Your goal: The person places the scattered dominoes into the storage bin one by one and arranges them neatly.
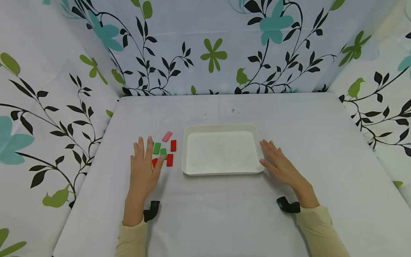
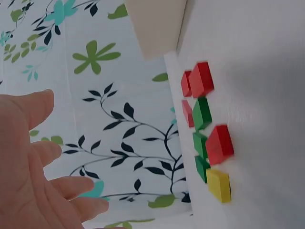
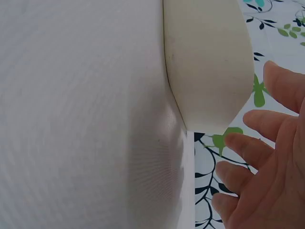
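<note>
A shallow off-white tray [image 1: 221,150] lies on the white table. Left of it is a loose group of small rectangular blocks: a pink block [image 1: 167,136], red blocks [image 1: 170,160] and green blocks [image 1: 156,148]. A yellow block [image 2: 219,185] shows only in the left wrist view; from the head my left hand [image 1: 141,169] covers it. That hand hovers over the group's left side, fingers straight, holding nothing. My right hand [image 1: 282,166] is at the tray's right edge, fingers extended and the palm bare in the right wrist view [image 3: 271,152]. Whether its fingertips touch the rim, I cannot tell.
A patterned curtain [image 1: 212,35] with leaves and birds hangs behind the table and along both sides. White cloth covers the table [image 1: 221,214]. A black wrist camera [image 1: 151,211] sits by the left wrist, another black camera [image 1: 288,205] by the right.
</note>
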The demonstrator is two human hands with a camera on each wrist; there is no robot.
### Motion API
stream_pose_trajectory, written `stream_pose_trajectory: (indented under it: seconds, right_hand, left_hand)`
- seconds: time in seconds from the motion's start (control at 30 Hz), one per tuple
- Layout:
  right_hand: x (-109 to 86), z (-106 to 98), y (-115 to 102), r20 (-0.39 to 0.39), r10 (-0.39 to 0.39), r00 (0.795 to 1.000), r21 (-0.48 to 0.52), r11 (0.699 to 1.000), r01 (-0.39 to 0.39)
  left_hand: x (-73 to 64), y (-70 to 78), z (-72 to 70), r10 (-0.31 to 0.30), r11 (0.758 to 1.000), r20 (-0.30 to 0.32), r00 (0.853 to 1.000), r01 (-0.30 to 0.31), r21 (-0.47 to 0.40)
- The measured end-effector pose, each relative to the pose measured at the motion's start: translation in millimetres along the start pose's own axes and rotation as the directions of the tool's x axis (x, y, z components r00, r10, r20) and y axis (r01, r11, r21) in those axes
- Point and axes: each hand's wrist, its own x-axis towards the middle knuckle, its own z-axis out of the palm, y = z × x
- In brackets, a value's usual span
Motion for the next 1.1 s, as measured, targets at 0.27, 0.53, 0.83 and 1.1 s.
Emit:
stream_pose_trajectory:
  seconds: [0.27,0.53,0.83,1.1]
  right_hand:
    - [-6.9,-1,7,0.056,-0.004,0.998,0.104,0.995,-0.002]
    - [-9.5,2,11,0.096,0.015,0.995,0.138,0.99,-0.028]
    - [-8.9,-9,-15,0.109,-0.001,0.994,0.209,0.978,-0.022]
    - [-8.1,-10,-19,0.119,0.035,0.992,0.21,0.976,-0.06]
  left_hand:
    - [7.7,-30.2,-21.7,-0.057,0.979,0.01,0.998,0.058,-0.195]
    - [8.8,-67.6,-16.5,-0.152,0.918,0.07,0.986,0.167,-0.361]
    - [9.4,-90.3,-7.2,-0.118,0.747,0.256,0.959,0.256,-0.614]
    - [9.7,-99.4,0.2,-0.146,0.734,0.324,0.935,0.322,-0.599]
